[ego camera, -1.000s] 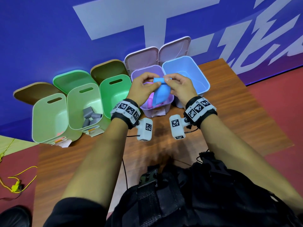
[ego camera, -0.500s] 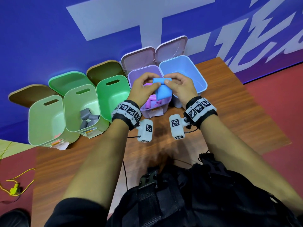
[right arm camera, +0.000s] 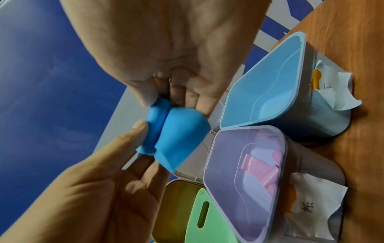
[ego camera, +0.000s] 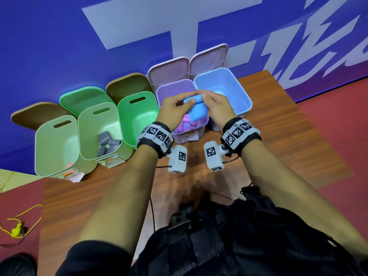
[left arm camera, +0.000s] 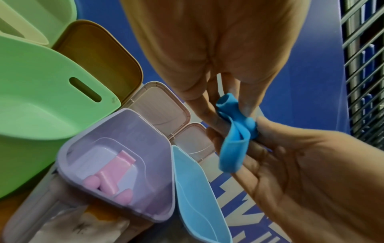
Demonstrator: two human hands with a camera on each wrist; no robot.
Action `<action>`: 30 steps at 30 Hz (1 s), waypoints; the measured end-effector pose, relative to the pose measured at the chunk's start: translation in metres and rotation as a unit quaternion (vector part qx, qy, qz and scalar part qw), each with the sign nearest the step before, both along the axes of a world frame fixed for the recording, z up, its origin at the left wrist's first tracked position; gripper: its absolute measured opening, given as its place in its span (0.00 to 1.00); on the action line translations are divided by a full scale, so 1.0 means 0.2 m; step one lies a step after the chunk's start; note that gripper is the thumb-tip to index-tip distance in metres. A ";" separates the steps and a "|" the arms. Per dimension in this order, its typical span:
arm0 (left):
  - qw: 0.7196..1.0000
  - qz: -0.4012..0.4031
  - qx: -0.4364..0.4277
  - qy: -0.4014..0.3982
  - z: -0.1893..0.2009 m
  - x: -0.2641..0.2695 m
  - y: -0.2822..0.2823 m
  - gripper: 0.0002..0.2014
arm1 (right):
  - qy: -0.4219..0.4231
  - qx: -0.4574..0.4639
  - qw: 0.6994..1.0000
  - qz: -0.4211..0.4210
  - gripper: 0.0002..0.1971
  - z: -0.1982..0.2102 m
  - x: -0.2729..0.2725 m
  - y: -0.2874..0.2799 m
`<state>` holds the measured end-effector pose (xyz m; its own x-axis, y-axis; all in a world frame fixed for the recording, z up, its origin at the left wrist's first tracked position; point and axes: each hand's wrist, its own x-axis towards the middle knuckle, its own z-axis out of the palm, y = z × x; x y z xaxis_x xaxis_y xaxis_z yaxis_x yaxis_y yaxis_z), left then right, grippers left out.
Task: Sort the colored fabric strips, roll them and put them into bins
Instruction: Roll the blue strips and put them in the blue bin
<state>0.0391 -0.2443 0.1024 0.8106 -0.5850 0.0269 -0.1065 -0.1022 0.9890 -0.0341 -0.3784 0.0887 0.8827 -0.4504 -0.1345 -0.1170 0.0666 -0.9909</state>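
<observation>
Both hands hold a blue fabric strip [ego camera: 196, 109] in the air above the lilac bin [ego camera: 175, 87]. My left hand [ego camera: 175, 111] pinches the strip's rolled upper end [left arm camera: 227, 105] between thumb and fingers. My right hand [ego camera: 217, 110] pinches the same roll from the other side, thumb on top [right arm camera: 145, 98]. A short tail of the strip [left arm camera: 231, 156] hangs loose below the roll. Pink rolls [left arm camera: 110, 184] lie inside the lilac bin. The light blue bin [ego camera: 223, 90] stands just right of it and shows nothing inside.
Three green bins [ego camera: 137, 116] stand in a row to the left, the middle one [ego camera: 97, 128] holding several grey rolls [ego camera: 107, 144]. All lids lean open against the blue wall. Paper labels [right arm camera: 311, 208] lie by the bins. The wooden table [ego camera: 278, 140] ends at right; a yellow cable [ego camera: 18, 230] lies on the floor.
The hanging tail of the blue strip has grown shorter as both hands wound it up. The hands stay over the lilac bin.
</observation>
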 end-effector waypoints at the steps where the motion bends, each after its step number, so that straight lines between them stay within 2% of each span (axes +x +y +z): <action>1: 1.000 -0.002 0.001 -0.001 0.00 0.00 0.00 0.14 | 0.000 -0.003 1.000 0.007 0.14 -0.01 0.01 0.00; 7: 0.999 0.027 0.024 -0.006 0.00 0.01 0.01 0.11 | -0.019 0.026 0.999 -0.030 0.06 0.03 -0.04 0.00; 9: 0.999 0.020 0.027 -0.015 0.00 0.01 0.02 0.11 | -0.020 0.010 0.999 -0.029 0.04 0.02 -0.04 -0.01; 12: 0.999 0.016 0.027 -0.018 -0.01 0.01 0.01 0.10 | -0.027 -0.011 0.999 -0.030 0.04 0.02 -0.06 -0.03; 17: 0.999 0.032 0.041 -0.012 -0.01 -0.01 -0.01 0.03 | -0.033 -0.010 0.999 -0.031 0.10 0.02 -0.07 -0.05; 22: 0.998 0.020 0.052 -0.041 0.01 -0.02 -0.02 0.08 | -0.018 0.034 0.998 -0.047 0.07 0.01 -0.07 -0.06; 24: 0.998 0.020 0.051 -0.035 0.00 -0.03 -0.04 0.08 | -0.008 0.042 0.998 -0.049 0.04 0.02 -0.07 -0.07; 30: 0.999 0.016 0.050 -0.007 -0.01 -0.05 -0.10 0.10 | 0.018 0.065 0.997 -0.037 0.06 0.05 -0.10 -0.11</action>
<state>0.0289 -0.2634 0.1006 0.8294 -0.5584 -0.0190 -0.1156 -0.2047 0.9720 -0.0546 -0.3998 0.0990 0.8414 -0.4899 -0.2279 -0.1431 0.2046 -0.9683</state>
